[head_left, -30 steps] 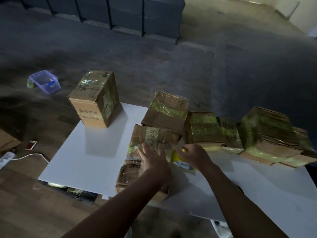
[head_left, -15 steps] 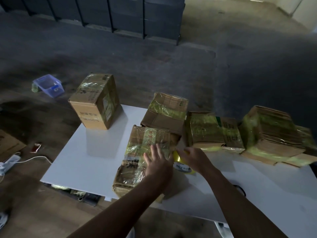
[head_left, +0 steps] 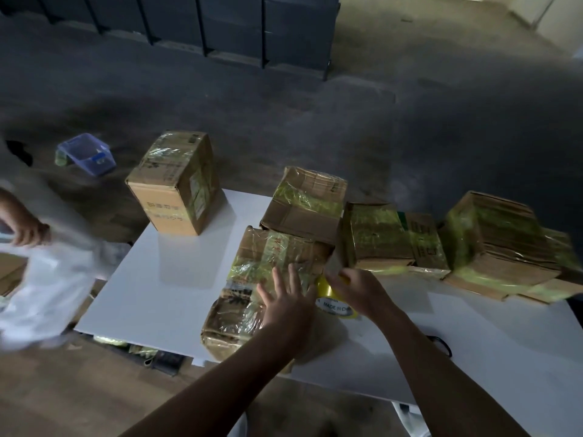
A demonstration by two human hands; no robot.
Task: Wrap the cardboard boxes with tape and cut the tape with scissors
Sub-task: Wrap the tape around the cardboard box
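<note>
Head view: left hand (head_left: 285, 305) presses flat, fingers spread, on the taped box (head_left: 265, 279); right hand (head_left: 359, 290) grips the tape roll (head_left: 331, 299).

Yellow tape roll (head_left: 331, 299) half hidden under right hand (head_left: 359, 287). Thin black loop (head_left: 443, 345) by forearm: unidentifiable. White plastic bag (head_left: 44, 288) at left edge: blurred, cropped.

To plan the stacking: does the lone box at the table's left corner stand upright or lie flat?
Upright. The box rests on its base on the table, its sides vertical and its taped top facing up.
</note>
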